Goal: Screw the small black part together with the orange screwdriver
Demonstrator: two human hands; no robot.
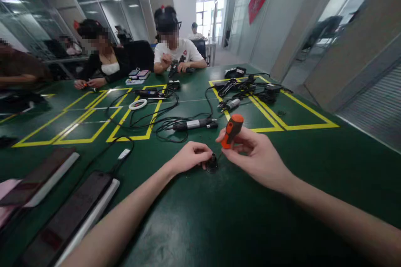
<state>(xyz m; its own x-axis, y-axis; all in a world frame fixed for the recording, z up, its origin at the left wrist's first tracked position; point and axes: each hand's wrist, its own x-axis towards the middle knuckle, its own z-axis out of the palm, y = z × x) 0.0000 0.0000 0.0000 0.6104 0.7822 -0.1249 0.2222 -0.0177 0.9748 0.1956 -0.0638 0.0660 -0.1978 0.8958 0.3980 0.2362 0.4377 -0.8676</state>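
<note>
My right hand (253, 154) is closed around the orange and dark grey handle of a screwdriver (234, 127). The tool leans, and its thin shaft slants down toward a small black round part (212, 164) on the green table. Whether the tip touches that part I cannot tell. With its fingers bent, my left hand (192, 156) grips the black part from the left side. The part has a short raised stub on a wider round base, and the fingers partly hide it.
Beyond my hands lie a grey and black cylindrical tool (194, 124) and tangled black cables (169, 133). A white ring (138, 104) rests farther left. Phones (72, 212) lie at near left. More black devices (247, 87) are at far right. A person in white (188, 52) works opposite.
</note>
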